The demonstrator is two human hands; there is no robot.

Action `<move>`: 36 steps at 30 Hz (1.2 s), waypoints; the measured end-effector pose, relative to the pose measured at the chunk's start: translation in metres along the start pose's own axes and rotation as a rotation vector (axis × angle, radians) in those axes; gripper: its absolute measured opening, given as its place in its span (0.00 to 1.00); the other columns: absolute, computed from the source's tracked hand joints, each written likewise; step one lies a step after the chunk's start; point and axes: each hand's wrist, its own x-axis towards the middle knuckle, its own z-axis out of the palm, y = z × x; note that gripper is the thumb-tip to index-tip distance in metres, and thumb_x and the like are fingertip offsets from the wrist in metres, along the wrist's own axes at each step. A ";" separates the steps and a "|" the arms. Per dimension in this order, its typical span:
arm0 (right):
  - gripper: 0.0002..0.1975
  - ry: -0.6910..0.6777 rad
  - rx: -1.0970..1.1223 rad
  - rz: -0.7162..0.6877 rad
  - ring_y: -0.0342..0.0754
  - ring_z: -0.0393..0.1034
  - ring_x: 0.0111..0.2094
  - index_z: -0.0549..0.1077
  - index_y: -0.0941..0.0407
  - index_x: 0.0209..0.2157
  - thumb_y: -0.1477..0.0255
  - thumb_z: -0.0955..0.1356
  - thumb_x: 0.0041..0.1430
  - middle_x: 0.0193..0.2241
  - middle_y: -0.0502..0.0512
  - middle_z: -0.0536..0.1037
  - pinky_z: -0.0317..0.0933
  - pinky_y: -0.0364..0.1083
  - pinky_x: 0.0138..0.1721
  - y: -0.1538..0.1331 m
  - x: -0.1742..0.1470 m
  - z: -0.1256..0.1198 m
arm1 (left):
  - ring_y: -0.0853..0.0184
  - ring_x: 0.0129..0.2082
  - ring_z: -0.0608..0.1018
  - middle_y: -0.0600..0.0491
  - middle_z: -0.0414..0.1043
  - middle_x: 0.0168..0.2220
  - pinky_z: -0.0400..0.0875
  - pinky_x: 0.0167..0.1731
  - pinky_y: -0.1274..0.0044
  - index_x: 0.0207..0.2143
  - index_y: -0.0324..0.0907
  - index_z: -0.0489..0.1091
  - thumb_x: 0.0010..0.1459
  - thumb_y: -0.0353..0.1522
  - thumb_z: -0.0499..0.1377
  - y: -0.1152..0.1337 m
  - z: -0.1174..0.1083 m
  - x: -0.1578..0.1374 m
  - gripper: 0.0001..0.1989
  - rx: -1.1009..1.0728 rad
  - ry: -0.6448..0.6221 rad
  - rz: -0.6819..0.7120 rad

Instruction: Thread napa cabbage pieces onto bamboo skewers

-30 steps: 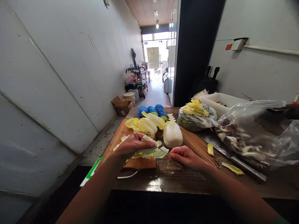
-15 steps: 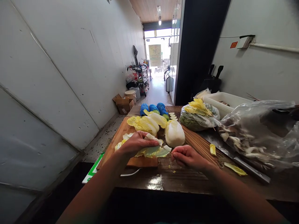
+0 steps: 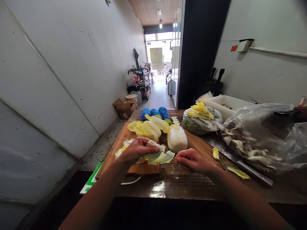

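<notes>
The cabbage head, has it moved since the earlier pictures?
No, the cabbage head stays in place by the right edge of the cutting board; the camera itself shifts slightly.

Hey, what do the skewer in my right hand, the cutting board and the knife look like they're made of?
The skewer looks like bamboo or wood: thin, straight and brown, its finish too small to judge. The cutting board seems wooden, with a smooth, warm brown face. The knife looks like metal, perhaps steel, going by the grey sheen on its handle.

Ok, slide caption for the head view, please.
Left hand holds a cabbage piece, right hand a thin skewer, above the table.
</notes>
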 end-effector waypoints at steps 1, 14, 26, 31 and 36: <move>0.15 0.003 0.006 -0.004 0.35 0.45 0.14 0.70 0.61 0.29 0.62 0.64 0.58 0.13 0.41 0.56 0.38 0.38 0.14 0.000 0.000 0.000 | 0.70 0.22 0.73 0.50 0.75 0.23 0.64 0.24 0.80 0.24 0.36 0.76 0.38 0.32 0.69 0.000 0.000 0.000 0.09 -0.016 0.000 -0.002; 0.16 0.029 -0.003 0.003 0.35 0.45 0.14 0.69 0.62 0.30 0.62 0.64 0.58 0.13 0.41 0.55 0.38 0.38 0.14 0.001 0.000 0.002 | 0.73 0.20 0.71 0.53 0.74 0.21 0.64 0.23 0.81 0.22 0.36 0.76 0.38 0.30 0.69 -0.003 0.002 0.002 0.07 -0.103 -0.039 -0.012; 0.17 0.401 -0.040 -0.163 0.36 0.47 0.13 0.71 0.60 0.30 0.59 0.63 0.57 0.12 0.42 0.56 0.42 0.38 0.14 0.002 0.004 0.004 | 0.66 0.37 0.75 0.50 0.75 0.38 0.67 0.38 0.77 0.40 0.40 0.73 0.39 0.35 0.68 -0.002 0.000 0.008 0.22 0.022 0.499 0.414; 0.11 0.721 -0.544 -0.326 0.47 0.69 0.25 0.75 0.57 0.32 0.65 0.64 0.57 0.23 0.55 0.75 0.61 0.45 0.29 0.015 0.008 0.011 | 0.63 0.40 0.75 0.48 0.76 0.39 0.68 0.41 0.75 0.42 0.40 0.72 0.44 0.36 0.65 -0.020 0.045 0.006 0.20 -0.097 0.466 0.434; 0.10 0.674 -0.601 -0.240 0.52 0.72 0.32 0.76 0.56 0.32 0.68 0.64 0.57 0.31 0.59 0.79 0.61 0.48 0.36 0.032 0.018 0.016 | 0.65 0.35 0.77 0.51 0.76 0.32 0.70 0.39 0.75 0.33 0.37 0.72 0.46 0.33 0.64 -0.030 0.067 0.029 0.11 -0.572 0.454 0.335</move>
